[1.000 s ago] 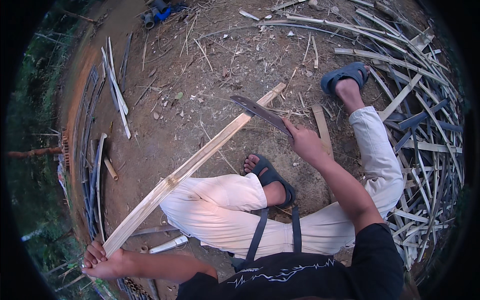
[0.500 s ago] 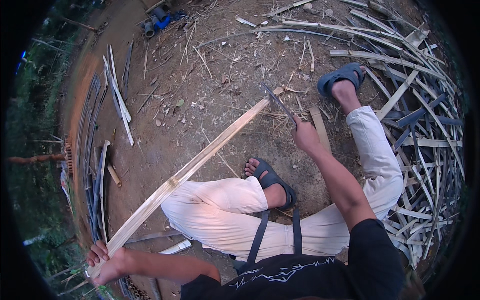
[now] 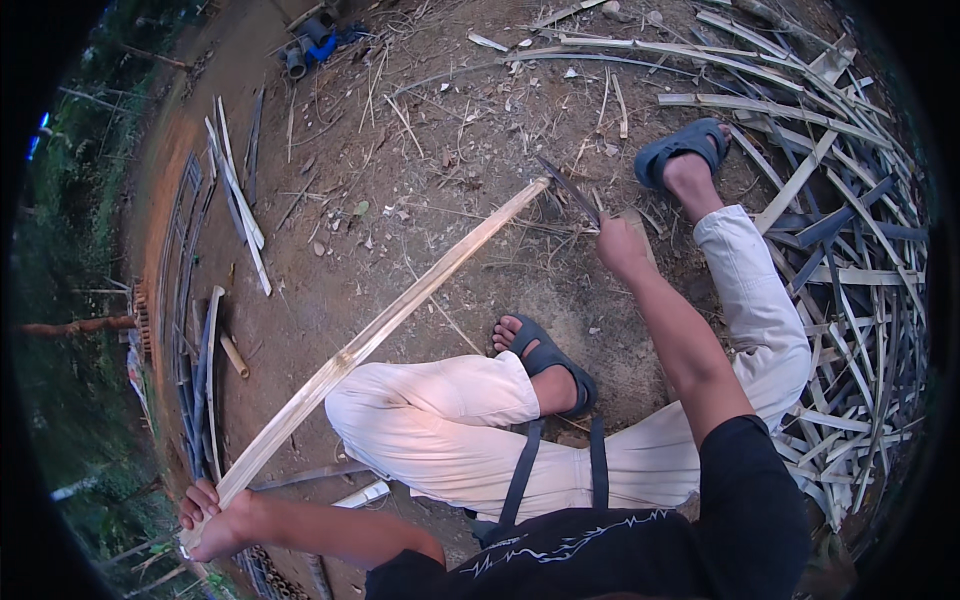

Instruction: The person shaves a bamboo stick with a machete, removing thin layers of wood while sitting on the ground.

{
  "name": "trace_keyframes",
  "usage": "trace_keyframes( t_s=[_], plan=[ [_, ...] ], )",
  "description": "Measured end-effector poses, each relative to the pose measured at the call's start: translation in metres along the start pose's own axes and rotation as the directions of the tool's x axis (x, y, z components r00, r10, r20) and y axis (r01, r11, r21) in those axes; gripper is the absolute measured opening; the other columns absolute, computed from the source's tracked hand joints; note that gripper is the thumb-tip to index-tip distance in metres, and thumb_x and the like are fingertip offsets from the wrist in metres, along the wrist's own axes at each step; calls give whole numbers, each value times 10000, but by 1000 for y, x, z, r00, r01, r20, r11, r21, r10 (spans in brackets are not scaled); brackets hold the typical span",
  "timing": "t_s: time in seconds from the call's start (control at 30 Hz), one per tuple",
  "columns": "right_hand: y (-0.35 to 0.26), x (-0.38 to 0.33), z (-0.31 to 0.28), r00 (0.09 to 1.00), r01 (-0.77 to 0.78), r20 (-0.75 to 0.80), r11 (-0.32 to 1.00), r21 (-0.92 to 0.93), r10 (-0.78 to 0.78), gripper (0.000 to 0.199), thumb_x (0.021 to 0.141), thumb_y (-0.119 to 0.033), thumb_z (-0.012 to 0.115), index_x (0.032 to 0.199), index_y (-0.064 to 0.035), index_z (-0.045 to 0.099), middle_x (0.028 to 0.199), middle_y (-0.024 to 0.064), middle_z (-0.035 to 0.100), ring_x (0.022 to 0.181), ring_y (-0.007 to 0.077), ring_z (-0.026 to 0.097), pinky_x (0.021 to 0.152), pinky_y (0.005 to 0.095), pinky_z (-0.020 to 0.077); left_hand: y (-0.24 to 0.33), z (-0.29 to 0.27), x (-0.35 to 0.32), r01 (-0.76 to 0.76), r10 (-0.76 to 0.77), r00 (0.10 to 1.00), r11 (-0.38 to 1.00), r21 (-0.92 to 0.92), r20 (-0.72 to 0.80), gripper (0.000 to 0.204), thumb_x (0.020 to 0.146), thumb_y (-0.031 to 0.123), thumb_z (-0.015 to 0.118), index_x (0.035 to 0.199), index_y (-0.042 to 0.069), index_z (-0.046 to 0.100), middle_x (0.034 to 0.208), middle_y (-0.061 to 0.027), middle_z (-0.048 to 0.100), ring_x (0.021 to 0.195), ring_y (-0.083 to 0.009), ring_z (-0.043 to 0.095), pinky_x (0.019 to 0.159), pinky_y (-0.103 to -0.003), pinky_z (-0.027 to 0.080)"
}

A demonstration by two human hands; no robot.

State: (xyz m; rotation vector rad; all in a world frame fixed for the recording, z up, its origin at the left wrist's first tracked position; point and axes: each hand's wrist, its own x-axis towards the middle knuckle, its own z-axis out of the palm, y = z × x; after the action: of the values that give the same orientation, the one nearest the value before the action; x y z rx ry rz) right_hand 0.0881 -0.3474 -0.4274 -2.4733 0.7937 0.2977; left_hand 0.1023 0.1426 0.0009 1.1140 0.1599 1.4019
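Note:
A long, pale bamboo strip [image 3: 400, 305] runs slantwise from the lower left up to the middle of the view, passing over my bent left knee. My left hand [image 3: 215, 520] is closed around its lower end. In my right hand [image 3: 622, 245] is a dark-bladed knife [image 3: 572, 192], its handle hidden by the closed fingers. The blade lies just right of the strip's far end, close to it; whether they touch I cannot tell. Beneath the right hand, a flat piece of bamboo [image 3: 637, 225] is partly covered.
A big heap of bamboo strips [image 3: 850, 280] spreads along the right side. More strips [image 3: 235, 190] and dark poles [image 3: 190, 390] lie at left. Shavings litter the dirt ground [image 3: 430, 180]. My sandalled feet [image 3: 545, 365] rest near the work, and dark tubes [image 3: 297, 60] stand far left.
The knife and my right hand have shifted slightly right, and the blade has moved off the strip's tip to its side. My left hand keeps its hold with little movement.

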Motion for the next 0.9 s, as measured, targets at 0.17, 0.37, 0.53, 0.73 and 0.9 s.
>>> trace_keyframes(
  t_s=[0.17, 0.37, 0.53, 0.73, 0.9],
  plan=[
    [-17, -20, -3, 998, 65, 5, 998, 0, -65, 430, 897, -78, 533, 1321, -93, 605, 946, 250, 706, 948, 416, 695, 827, 547, 546, -4, -16, 17, -4, 6, 1000, 997, -75, 30, 517, 951, 582, 328, 738, 114, 375, 615, -22, 320, 435, -131, 221, 407, -275, 188],
    [17, -4, -12, 998, 52, 30, 998, -35, -51, 319, 909, -125, 575, 1214, -41, 616, 996, 249, 699, 978, 405, 684, 829, 508, 546, -1, 8, -9, 26, -23, 999, 997, -69, 42, 521, 974, 577, 283, 750, 115, 370, 619, -22, 306, 436, -128, 213, 403, -274, 189],
    [2, -79, 30, 995, -95, 51, 992, 83, 91, 575, 923, -187, 545, 1477, -80, 434, 1091, 253, 682, 1026, 407, 669, 883, 515, 527, 17, 30, 4, -22, 65, 961, 987, -160, 269, 641, 998, 677, 194, 819, 100, 409, 673, -15, 330, 457, -111, 248, 415, -259, 184],
    [1, -130, 17, 991, -115, 72, 993, -8, 115, 734, 898, -230, 681, 1517, -30, 341, 1391, 289, 431, 1286, 443, 482, 1043, 508, 423, 69, 125, -15, 255, 260, 666, 801, -541, 699, 558, 1013, 607, 252, 860, 100, 428, 688, -11, 363, 466, -111, 272, 414, -269, 219],
    [-110, -160, -92, 703, 569, -572, 817, 96, -423, 761, 855, -193, 739, 1499, -35, 365, 1390, 238, 431, 1259, 409, 477, 1053, 491, 401, 117, 220, 19, 601, 383, 286, 642, -476, 878, 483, 1034, 518, 277, 879, 97, 456, 679, -17, 394, 494, -124, 321, 448, -289, 302]
  ],
)
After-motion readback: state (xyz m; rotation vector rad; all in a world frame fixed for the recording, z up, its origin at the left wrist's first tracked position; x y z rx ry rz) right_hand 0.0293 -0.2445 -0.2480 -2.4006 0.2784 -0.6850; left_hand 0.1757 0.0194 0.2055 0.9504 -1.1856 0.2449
